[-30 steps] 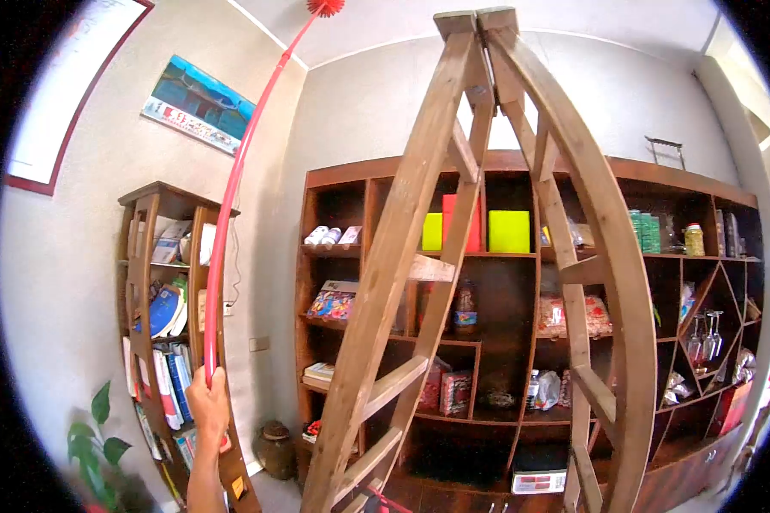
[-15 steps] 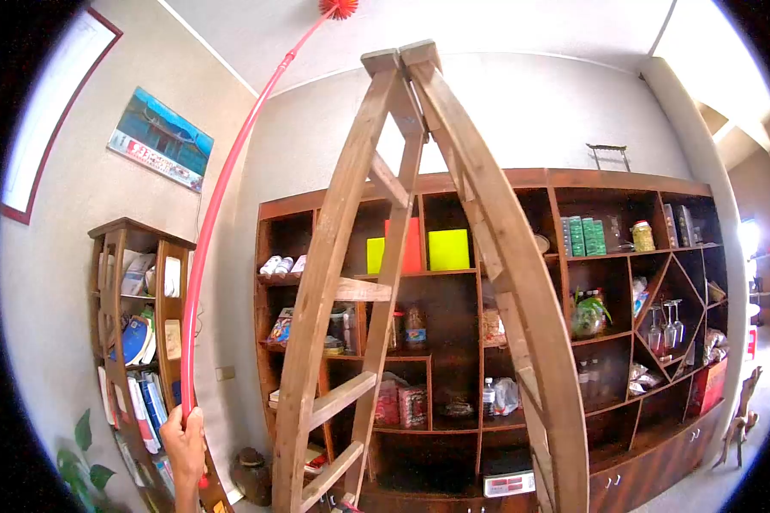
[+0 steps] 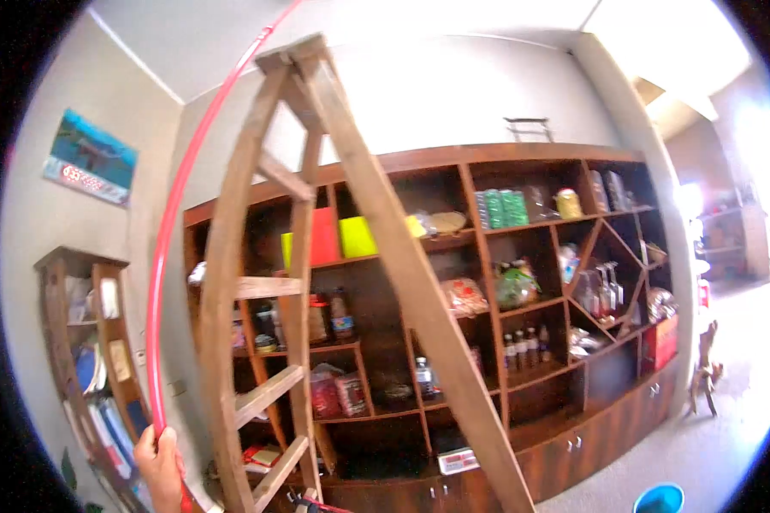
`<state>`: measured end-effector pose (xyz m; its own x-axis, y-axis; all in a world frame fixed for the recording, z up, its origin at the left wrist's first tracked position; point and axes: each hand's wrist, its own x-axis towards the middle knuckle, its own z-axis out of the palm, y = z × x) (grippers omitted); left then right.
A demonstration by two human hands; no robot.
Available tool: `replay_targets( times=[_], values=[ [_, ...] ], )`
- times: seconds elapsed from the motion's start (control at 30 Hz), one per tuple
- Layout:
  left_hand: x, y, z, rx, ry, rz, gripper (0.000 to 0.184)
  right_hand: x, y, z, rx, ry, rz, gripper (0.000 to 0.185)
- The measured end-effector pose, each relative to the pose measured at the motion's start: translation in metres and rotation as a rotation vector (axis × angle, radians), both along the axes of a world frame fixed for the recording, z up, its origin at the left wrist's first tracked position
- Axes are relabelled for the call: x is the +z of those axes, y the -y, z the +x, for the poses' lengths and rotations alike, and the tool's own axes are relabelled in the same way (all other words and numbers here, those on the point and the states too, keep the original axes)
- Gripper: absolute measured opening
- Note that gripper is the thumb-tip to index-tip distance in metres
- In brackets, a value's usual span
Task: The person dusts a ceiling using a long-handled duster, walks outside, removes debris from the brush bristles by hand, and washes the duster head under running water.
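My left hand [image 3: 160, 470] is closed around the lower part of a long red pole, the handle of a duster [image 3: 154, 316]. The pole bends up and to the right, past the top of a wooden stepladder [image 3: 402, 265], and leaves the view at the upper edge. Its brush head is out of sight now. The ladder stands spread just right of the hand, in front of a shelf unit. My right hand is not in view.
Behind the ladder is a dark wooden shelf unit [image 3: 530, 440] holding bottles, jars and boxes. A narrow bookcase [image 3: 56, 282] stands at the left, below a wall calendar [image 3: 92, 158]. A blue bucket [image 3: 659, 498] sits on the floor at lower right, near a wooden stand [image 3: 706, 372].
The view has turned right, so ladder and shelves sit further left and the bucket has appeared. The duster's red brush head has gone out of the top of the view. My left hand keeps its grip.
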<state>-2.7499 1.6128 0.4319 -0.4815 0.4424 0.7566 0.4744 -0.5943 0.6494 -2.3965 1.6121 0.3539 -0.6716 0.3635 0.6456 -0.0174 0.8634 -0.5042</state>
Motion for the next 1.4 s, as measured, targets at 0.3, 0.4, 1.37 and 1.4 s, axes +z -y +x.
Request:
replay_targets(
  times=[0.3, 0.4, 1.37, 1.4],
  values=[
    [0.029, 0.005, 0.064, 0.008, -0.071, -0.129, 0.027, 0.040, 0.005, 0.044, -0.045, -0.154, 0.050, 0.027],
    [0.046, 0.017, 0.115, -0.049, -0.107, -0.010, 0.025, 0.048, 0.007, 0.058, -0.057, -0.191, 0.084, 0.027],
    [-0.161, -0.061, 0.349, -1.141, -0.608, -0.721, 0.042, 0.020, -0.014, 0.197, -0.965, -1.141, -0.276, 0.047],
    [-0.157, -0.060, 0.352, -1.138, -0.643, -0.764, 0.044, 0.011, -0.015, 0.202, -1.000, -1.162, -0.281, 0.045]
  ],
)
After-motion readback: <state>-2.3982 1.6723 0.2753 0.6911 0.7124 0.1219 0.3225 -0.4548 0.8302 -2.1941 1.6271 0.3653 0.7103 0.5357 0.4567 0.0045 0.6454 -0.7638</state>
